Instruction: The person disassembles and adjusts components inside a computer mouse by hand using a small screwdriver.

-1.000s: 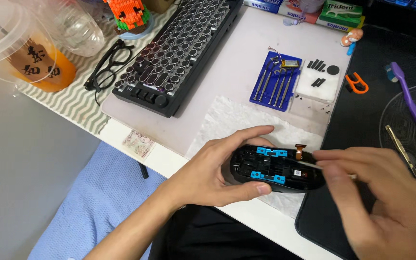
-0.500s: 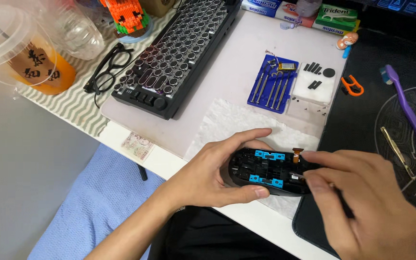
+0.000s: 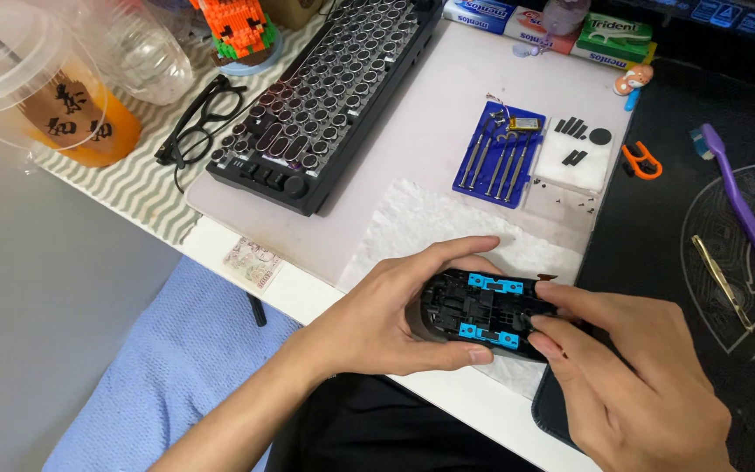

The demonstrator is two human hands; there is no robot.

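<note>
Holding the opened mouse shell (image 3: 482, 316) over the paper towel (image 3: 430, 223) at the desk (image 3: 447, 114) edge: left hand (image 3: 386, 319) curled around its left end, thumb under, fingers over the top. Right hand (image 3: 631, 385) has thumb and forefinger pinched at the shell's right end; can't tell what's between them, the fingers hide it. Shell interior shows two blue pieces. Blue tray (image 3: 498, 156) holds several slim screwdrivers, exact count unclear. White pad (image 3: 577, 153) carries small black parts. Plastic cup (image 3: 41, 83), cut off at frame edge, holds orange drink.
</note>
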